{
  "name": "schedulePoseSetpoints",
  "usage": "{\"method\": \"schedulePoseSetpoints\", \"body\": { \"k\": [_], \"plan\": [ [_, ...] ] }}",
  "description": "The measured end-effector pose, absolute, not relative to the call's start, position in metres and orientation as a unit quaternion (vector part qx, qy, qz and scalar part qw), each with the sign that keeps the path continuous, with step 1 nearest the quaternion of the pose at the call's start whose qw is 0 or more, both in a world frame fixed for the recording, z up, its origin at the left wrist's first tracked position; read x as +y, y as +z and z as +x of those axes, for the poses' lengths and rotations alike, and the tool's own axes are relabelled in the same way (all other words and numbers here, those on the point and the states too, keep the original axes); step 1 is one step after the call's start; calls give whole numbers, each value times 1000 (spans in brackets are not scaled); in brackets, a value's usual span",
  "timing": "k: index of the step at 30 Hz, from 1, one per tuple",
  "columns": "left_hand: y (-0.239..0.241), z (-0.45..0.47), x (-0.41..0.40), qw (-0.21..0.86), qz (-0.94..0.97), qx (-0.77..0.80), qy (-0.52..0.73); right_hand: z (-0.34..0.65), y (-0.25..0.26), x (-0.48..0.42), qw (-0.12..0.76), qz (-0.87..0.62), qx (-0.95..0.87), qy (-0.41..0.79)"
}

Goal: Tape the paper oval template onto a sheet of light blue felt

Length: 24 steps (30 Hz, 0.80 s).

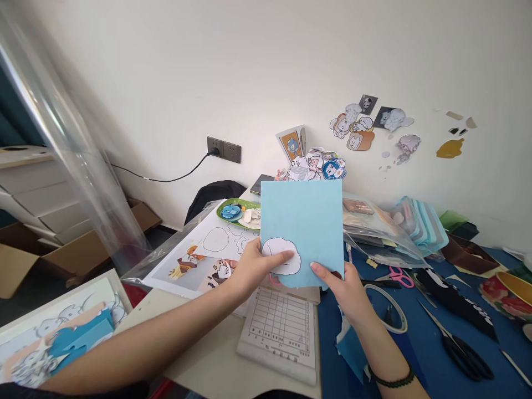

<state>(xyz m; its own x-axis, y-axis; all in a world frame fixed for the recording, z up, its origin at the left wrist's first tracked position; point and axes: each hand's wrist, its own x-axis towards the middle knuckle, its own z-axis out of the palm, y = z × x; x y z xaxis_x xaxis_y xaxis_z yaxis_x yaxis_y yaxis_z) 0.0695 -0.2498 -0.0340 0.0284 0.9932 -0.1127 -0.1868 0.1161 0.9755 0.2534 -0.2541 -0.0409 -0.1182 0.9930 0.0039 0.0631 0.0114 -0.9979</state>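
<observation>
The left forearm (166, 332) comes closest to my camera, slanting up from the lower left across the cream desk (199, 346). At the end of it I see the left hand (257, 266) pinching a light blue sheet of paper (303, 216) by its lower left part, thumb in front. That thumb also presses a white cloud-shaped cutout (285, 266), outlined in black, flat against the sheet. The right hand (343, 285) grips the sheet's lower right corner, thumb on the face toward me; a dark beaded bracelet (393, 382) circles that wrist. The two hands hold the sheet raised above the desk's right edge, and its bottom edge looks ragged.

Below it, a pad of printed forms (282, 327) lies along the desk's right edge. A pink curve (274, 279) peeks out under the sheet's lower left; it may be a scissor handle, but most of it is hidden from me. By the desk's left edge I have a cartoon print (178, 271), and farther back a green tray (233, 203) carrying blue and white paper pieces, its right end behind the sheet.

On the adjoining blue work surface (415, 354) lie black-handled scissors (465, 354), with pink-handled scissors (401, 277) farther back.
</observation>
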Motion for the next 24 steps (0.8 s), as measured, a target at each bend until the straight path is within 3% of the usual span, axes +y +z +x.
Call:
{"method": "schedulePoseSetpoints", "body": {
  "k": [9,14,18,24],
  "plan": [
    [-37,71,-253,620,433,427,496,264,-41,-243,523,-441,-497,534],
    [-40,81,-260,642,395,380,536,252,-48,-247,434,-375,-572,587],
    [-43,86,-263,681,361,344,536,241,-51,-251,442,-418,-579,543],
    [-43,80,-257,625,350,424,553,254,-49,-242,498,-466,-553,478]
  ]
}}
